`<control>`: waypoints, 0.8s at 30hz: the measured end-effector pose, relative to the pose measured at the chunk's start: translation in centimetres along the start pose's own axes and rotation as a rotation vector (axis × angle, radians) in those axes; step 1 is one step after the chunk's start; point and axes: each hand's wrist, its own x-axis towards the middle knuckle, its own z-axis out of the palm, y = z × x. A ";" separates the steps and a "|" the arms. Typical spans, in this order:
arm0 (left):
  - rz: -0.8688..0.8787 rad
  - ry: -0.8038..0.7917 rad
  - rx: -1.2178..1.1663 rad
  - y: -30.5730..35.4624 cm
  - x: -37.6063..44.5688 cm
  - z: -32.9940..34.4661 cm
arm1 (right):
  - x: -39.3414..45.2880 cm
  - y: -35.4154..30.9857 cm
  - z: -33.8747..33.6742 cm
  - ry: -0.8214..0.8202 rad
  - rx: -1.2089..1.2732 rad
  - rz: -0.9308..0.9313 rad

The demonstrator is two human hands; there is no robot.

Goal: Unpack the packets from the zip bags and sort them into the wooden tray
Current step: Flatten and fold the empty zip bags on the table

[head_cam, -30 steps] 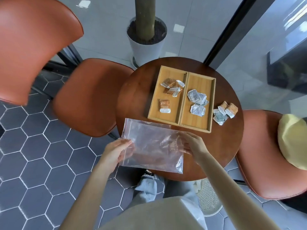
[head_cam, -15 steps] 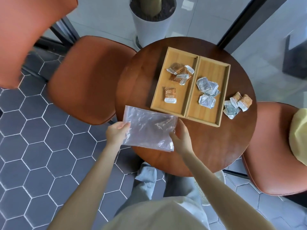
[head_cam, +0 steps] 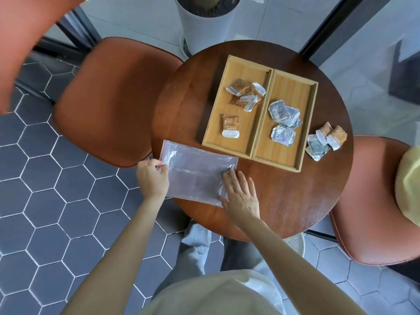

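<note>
I observed an empty clear zip bag (head_cam: 195, 176) lying flat on the near-left part of the round wooden table (head_cam: 295, 196), its left end overhanging the rim. The left hand (head_cam: 152, 177) pinched that end between thumb and fingers. The right hand (head_cam: 242, 194) lay spread, flat on the bag's right end. The wooden tray (head_cam: 252, 153) held brown packets (head_cam: 246, 95) left, silver packets (head_cam: 283, 115) right. Mixed loose packets (head_cam: 325, 140) sat beside its right wall.

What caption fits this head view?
Both hands flatten an empty clear zip bag beside the two-compartment wooden tray of packets.
</note>
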 end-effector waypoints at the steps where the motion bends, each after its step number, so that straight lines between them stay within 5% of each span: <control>1: -0.028 -0.013 -0.026 0.1 0.1 0.0 | 0.0 0.0 -0.1 0.003 0.007 -0.003; 10: -0.029 -0.021 -0.067 0.0 0.5 -0.7 | 0.1 -0.9 0.0 -0.017 0.029 -0.070; 14: 0.539 0.111 0.365 0.1 0.1 -0.7 | 0.1 -1.2 0.3 0.000 0.040 -0.051; 17: 0.919 -0.081 0.738 -0.8 -0.7 0.3 | 0.0 -0.9 0.1 -0.004 0.018 -0.045; 21: 0.765 -0.392 0.950 -1.5 -0.2 0.3 | -0.2 -0.7 -0.1 -0.028 -0.013 -0.054; 24: 0.707 -0.472 0.996 -0.8 0.2 -0.1 | -0.6 -0.3 -0.1 -0.058 0.018 -0.073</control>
